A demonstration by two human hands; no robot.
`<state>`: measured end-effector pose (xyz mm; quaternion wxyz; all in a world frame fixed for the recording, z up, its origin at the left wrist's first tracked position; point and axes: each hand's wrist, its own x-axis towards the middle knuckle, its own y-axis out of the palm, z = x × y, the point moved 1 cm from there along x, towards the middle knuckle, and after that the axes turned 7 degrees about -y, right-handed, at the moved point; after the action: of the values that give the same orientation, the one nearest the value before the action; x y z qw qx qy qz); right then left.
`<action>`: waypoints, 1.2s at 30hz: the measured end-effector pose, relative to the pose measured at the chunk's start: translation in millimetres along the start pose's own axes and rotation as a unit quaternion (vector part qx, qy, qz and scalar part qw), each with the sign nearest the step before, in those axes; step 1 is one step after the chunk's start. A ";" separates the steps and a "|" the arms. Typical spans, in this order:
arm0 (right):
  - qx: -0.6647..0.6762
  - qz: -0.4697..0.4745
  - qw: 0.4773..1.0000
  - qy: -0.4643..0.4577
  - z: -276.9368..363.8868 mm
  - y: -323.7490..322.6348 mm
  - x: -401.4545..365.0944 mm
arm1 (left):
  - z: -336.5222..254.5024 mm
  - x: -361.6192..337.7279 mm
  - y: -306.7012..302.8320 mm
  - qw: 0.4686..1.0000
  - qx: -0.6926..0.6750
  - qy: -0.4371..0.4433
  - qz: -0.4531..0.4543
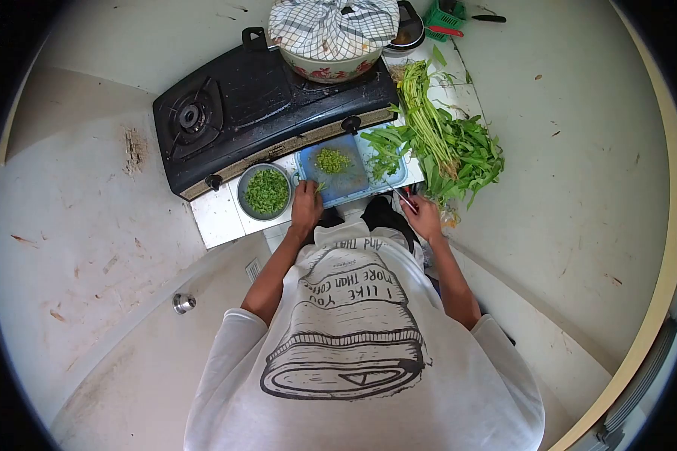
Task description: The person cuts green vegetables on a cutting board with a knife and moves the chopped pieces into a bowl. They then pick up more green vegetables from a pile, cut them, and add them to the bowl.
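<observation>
bowl (265,192) of chopped greens sits on the worktop (218,218). left hand (306,207) touches light, limp stems (320,186) on the blue board (350,180), finger spread unclear. right hand (426,219) fingers close on a knife (403,198); bunched stalks likely give the firmest hold.

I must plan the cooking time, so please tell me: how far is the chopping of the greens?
Done: the metal bowl holds chopped greens. In hand: a small chopped pile lies on the blue cutting board; the left hand rests at its edge, the right hand grips what looks like a knife. Left: a large bundle of whole leafy stalks beside the board.
</observation>
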<state>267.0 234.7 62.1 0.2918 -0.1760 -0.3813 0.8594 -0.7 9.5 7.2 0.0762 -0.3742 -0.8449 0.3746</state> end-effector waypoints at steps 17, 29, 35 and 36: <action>-0.031 0.029 0.999 0.011 2.5 -12.8 89.8 | -5.4 1.8 0.2 0.998 -0.006 -0.045 -0.037; 0.087 0.048 0.995 0.013 42.7 35.8 19.2 | -13.4 2.5 -7.4 0.998 0.005 -0.025 -0.060; 0.070 0.046 0.997 0.001 51.2 58.1 3.9 | -4.7 7.5 -3.4 0.999 0.026 -0.015 -0.034; 0.054 0.055 0.997 -0.008 53.6 61.3 4.8 | -3.6 7.7 -2.9 0.999 0.029 -0.010 -0.031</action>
<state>212.6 175.1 49.9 0.2501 -0.1736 -0.3261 0.8950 -6.3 15.7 10.6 0.0901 -0.3419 -0.8453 0.4005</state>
